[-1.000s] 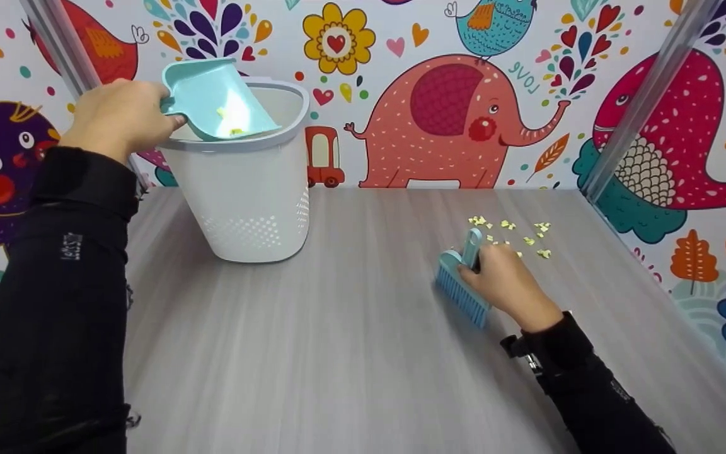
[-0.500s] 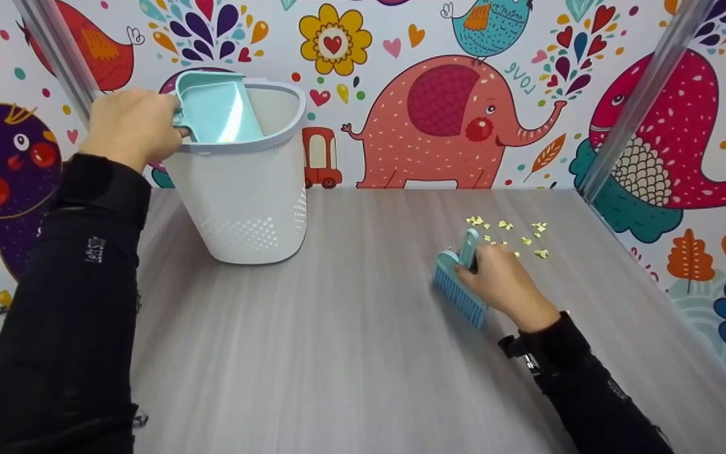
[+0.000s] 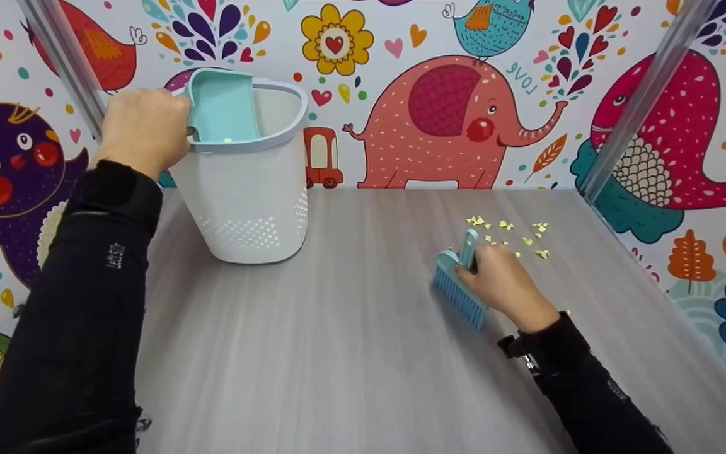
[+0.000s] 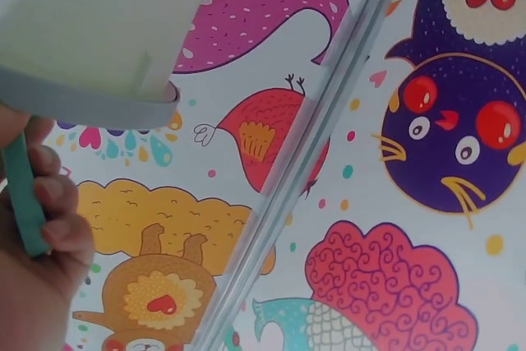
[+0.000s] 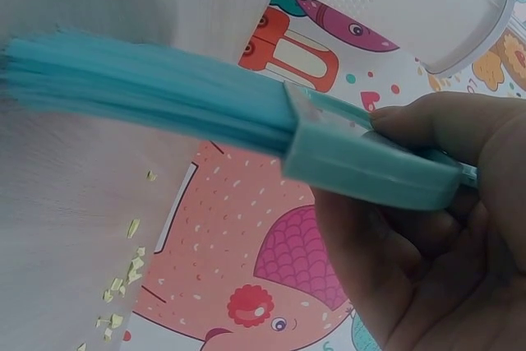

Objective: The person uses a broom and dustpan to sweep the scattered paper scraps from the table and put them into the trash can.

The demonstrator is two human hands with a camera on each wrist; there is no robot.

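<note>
- The left hand [image 3: 144,129] curls its fingers round the handle of the dustpan [image 3: 225,104]; the left wrist view shows the fingertips pressed against that handle.
- The dustpan is at the mouth of the bin [image 3: 246,195], steeply tilted, handle to the left, its scoop reaching rightward and down inside the rim.
- The dustpan's lower part is hidden behind the bin's front rim; a pale speck shows there, hard to make out.
- The right hand [image 3: 505,280] pinches the brush [image 3: 460,291] between thumb and fingers, over the table [image 3: 338,347].
- The brush's handle end points up towards the back wall [image 3: 394,22]; its bristle row slants from upper left to lower right.
- Whether the bristles touch the table, I cannot tell.
- Yellow scraps [image 3: 542,253] lie beyond the right hand, which partly hides them.
</note>
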